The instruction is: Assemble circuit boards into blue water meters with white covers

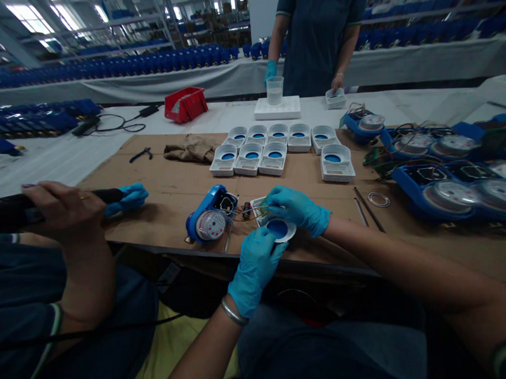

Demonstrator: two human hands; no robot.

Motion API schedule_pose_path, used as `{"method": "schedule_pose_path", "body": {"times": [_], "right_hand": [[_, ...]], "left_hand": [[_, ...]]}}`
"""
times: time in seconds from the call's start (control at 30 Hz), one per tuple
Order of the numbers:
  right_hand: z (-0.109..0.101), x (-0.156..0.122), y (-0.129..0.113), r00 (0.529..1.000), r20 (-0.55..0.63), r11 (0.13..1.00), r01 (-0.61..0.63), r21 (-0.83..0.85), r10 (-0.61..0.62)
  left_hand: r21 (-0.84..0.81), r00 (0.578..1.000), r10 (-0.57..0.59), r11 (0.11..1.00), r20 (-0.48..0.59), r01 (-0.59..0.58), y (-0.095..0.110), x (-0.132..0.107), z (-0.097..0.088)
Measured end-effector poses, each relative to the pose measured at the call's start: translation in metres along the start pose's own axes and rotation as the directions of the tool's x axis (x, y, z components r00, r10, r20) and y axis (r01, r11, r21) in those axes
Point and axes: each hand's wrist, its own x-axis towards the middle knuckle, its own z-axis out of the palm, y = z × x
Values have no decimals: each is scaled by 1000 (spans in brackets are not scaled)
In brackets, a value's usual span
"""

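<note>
My left hand (253, 267), in a blue glove, grips the near left edge of a white plastic meter cover (288, 234) with a round blue window. The cover is tilted near the table's front edge. At its far side, the gloved fingers of my right hand (297, 207) close on a small greenish circuit board (263, 209), mostly hidden under them. Thin coloured wires (242, 213) run from there to a blue water meter (210, 218) lying on the left, its round clear-topped dial facing up. A small dark coil-like part (246, 210) sits among the wires.
Several white covers (252, 156) with blue windows stand in rows beyond. More blue meters (447, 182) crowd the right, near metal rods (369, 209). Pliers (141, 154), a brown cloth (191, 148) and a red bin (186, 105) lie farther left. Co-workers are left and opposite.
</note>
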Motion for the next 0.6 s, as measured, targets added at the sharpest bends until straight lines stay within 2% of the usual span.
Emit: {"method": "schedule_pose_path", "body": {"times": [0.13,0.27,0.37,0.5,0.6], "right_hand": [[18,-5,5,989,-140,995,-32,91,45],[23,-4,7,983,-167,992,-56,116,75],[23,-2,9,986,-128,991,-89,105,102],[18,-2,11,996,-30,996,-80,43,81],[9,-2,6,996,43,993,-71,-96,75]], "left_hand": [[-24,1000,-2,1000,11,2,-1,1,-1],[-53,1000,-6,999,27,7,-2,2,-2],[-90,1000,0,996,31,2,-4,1,-2],[-110,1000,10,994,26,-7,-6,1,-2],[-125,1000,10,992,27,-7,-7,2,-2]]}}
